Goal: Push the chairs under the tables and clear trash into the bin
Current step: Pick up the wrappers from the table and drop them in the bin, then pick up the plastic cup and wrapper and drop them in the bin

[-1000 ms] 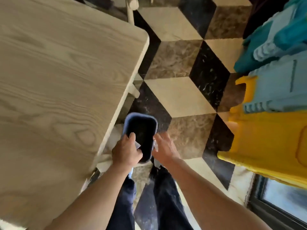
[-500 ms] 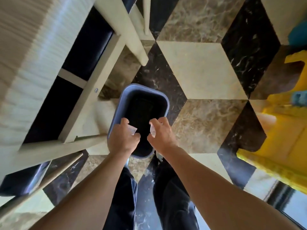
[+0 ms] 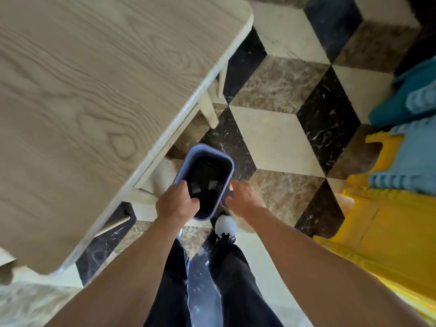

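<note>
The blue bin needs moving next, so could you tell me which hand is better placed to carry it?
Left. The left hand already curls over the near rim of the blue bin, while the right hand hangs open beside it, not touching.

The bin (image 3: 204, 180) stands on the floor (image 3: 278, 138), just right of the table (image 3: 94, 102). 2 scraps (image 3: 204, 187) lie inside it. Both hands flank its near rim.
</note>
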Motion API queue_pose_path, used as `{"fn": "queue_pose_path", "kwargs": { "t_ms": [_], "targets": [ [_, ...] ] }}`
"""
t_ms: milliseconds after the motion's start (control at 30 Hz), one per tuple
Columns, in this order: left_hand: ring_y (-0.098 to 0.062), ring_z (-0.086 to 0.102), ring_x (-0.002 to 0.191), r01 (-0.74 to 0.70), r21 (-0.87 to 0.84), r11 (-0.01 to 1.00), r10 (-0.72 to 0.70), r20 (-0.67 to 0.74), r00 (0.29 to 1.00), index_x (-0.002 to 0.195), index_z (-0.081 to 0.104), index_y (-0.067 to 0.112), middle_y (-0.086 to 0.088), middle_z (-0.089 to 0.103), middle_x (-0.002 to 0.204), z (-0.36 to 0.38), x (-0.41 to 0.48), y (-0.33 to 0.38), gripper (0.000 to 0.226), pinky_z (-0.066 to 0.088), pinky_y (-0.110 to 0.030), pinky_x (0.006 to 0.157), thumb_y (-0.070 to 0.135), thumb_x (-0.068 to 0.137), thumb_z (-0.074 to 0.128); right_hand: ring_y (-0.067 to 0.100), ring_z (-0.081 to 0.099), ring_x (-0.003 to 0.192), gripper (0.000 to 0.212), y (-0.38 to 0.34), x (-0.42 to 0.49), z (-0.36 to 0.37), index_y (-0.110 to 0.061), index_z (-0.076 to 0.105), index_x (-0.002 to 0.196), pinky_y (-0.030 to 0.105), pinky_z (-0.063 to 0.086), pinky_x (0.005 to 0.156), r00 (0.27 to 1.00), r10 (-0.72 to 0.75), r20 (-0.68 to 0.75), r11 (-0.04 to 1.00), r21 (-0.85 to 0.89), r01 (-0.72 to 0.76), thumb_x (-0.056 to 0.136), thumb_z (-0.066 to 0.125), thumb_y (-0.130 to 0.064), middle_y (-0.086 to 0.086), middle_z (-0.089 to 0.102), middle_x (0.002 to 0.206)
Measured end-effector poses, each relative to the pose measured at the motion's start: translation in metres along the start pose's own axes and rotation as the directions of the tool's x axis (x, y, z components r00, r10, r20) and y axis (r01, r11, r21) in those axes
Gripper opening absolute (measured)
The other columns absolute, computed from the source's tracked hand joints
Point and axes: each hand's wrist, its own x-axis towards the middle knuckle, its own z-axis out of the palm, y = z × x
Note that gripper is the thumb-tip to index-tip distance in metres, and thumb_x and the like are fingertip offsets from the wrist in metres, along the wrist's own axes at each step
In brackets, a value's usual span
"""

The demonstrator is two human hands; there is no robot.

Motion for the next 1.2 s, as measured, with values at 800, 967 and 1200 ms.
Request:
{"fn": "queue_pose_path", "kwargs": {
  "t_ms": [800, 967, 1200],
  "targets": [
    [-0.024, 0.057, 0.075, -0.177, 0.009, 0.984, 0.162, -0.444, 0.881, 0.094, 0.049, 0.022, 0.002, 0.048, 0.084, -0.192, -0.331, -0.221, 0.019, 0.047, -0.035, 0.065, 0.039, 0.086, 0.052, 0.032, 0.061, 0.105, 0.023, -0.274, -0.331, -0.018, -0.018, 0.051, 0.117, 0.038, 0.05, 0.075, 0.872, -0.473, -0.127, 0.798, -0.482, 0.363, 0.095, 0.048, -0.024, 0.008, 0.059, 0.117],
    [-0.018, 0.061, 0.078, -0.016, -0.06, 0.998, -0.015, -0.487, 0.873, 0.105, 0.057, 0.025, 0.005, 0.057, 0.088, -0.204, -0.374, -0.331, 0.023, 0.056, -0.034, 0.069, 0.035, 0.085, 0.055, 0.032, 0.06, 0.105, 0.026, -0.372, -0.382, 0.052, -0.018, 0.051, 0.118, 0.037, 0.045, 0.08, 0.788, -0.611, -0.071, 0.694, -0.526, 0.491, 0.094, 0.055, -0.028, 0.007, 0.056, 0.113],
    [-0.017, 0.063, 0.079, 0.08, -0.063, 0.995, -0.102, -0.538, 0.837, 0.106, 0.058, 0.029, 0.008, 0.061, 0.087, -0.244, -0.39, -0.418, 0.031, 0.057, -0.036, 0.066, 0.051, 0.084, 0.057, 0.021, 0.054, 0.075, 0.015, -0.46, -0.405, 0.097, -0.02, 0.046, 0.099, 0.038, 0.048, 0.063, 0.691, -0.721, -0.046, 0.597, -0.547, 0.587, 0.096, 0.056, -0.031, -0.002, 0.045, 0.089]
  ]
}}
